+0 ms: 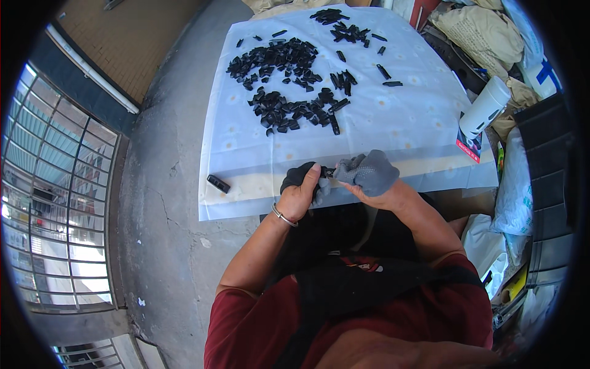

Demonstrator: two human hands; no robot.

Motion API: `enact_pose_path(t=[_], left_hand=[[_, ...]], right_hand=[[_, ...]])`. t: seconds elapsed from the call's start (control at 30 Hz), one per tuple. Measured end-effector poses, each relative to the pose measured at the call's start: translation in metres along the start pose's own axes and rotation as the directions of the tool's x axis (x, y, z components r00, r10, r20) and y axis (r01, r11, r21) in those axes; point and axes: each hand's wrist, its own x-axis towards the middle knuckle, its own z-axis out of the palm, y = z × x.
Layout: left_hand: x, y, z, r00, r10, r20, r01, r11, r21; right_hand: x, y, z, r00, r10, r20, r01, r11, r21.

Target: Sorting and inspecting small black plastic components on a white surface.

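Observation:
My left hand (300, 186), partly covered by a dark glove with the thumb bare, is closed at the near edge of the table. My right hand (370, 176), in a grey dotted glove, is closed close beside it. Between the two sits a small black piece (329, 173), gripped from both sides; its exact kind is too small to make out. Beyond them a large heap of short black plastic pieces (273, 59) and a smaller heap (279, 109) lie on a white flowered tablecloth (393, 126). Longer black strips (349, 32) are piled at the far side.
One oblong black object (218, 183) lies alone by the table's near left corner. A white cylindrical bottle (485, 107) stands at the right edge over a red and black card (469, 146). Bags and cloth bundles (482, 40) crowd the right side. A barred window (61, 190) is to the left.

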Motion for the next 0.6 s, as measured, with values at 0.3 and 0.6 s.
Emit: enact_pose_path(t=[0.3, 0.6], left_hand=[[-0.002, 0.01, 0.02, 0.9, 0.427, -0.089, -0.326, 0.793, 0.514], [0.014, 0.008, -0.01, 0.92, 0.37, 0.13, -0.306, 0.468, 0.829]], right_hand=[[0.003, -0.006, 0.012, 0.995, -0.095, 0.006, 0.095, 0.99, -0.108], [0.006, -0.001, 0.004, 0.974, 0.122, 0.193, -0.15, 0.979, 0.136]])
